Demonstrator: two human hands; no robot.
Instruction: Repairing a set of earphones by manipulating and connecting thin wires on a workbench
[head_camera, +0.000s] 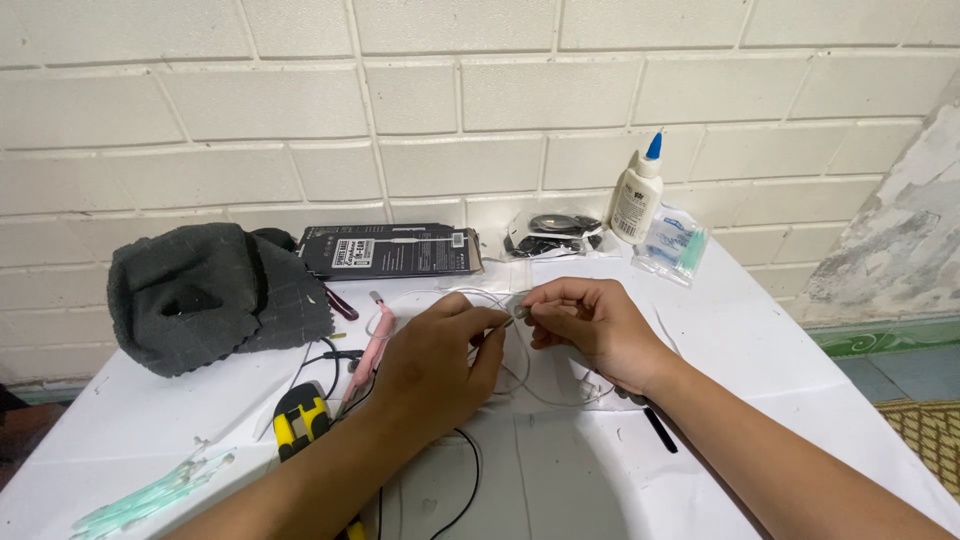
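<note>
Both the left hand (435, 365) and right hand (590, 325) pinch a small earbud (521, 312) on its thin white cable (545, 395) (looped loosely over the white table (760, 350)), so the work seems midway.

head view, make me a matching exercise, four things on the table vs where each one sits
Things:
1. glue bottle
2. dark grey cloth
3. yellow and black tool
4. black flat box

Places:
A. far left of the table, bunched up
B. against the wall, right of the black box, blue tip up
C. near edge, beside the left forearm
D. lying flat against the wall, just right of the cloth

Pairs: 1-B, 2-A, 3-C, 4-D
</note>
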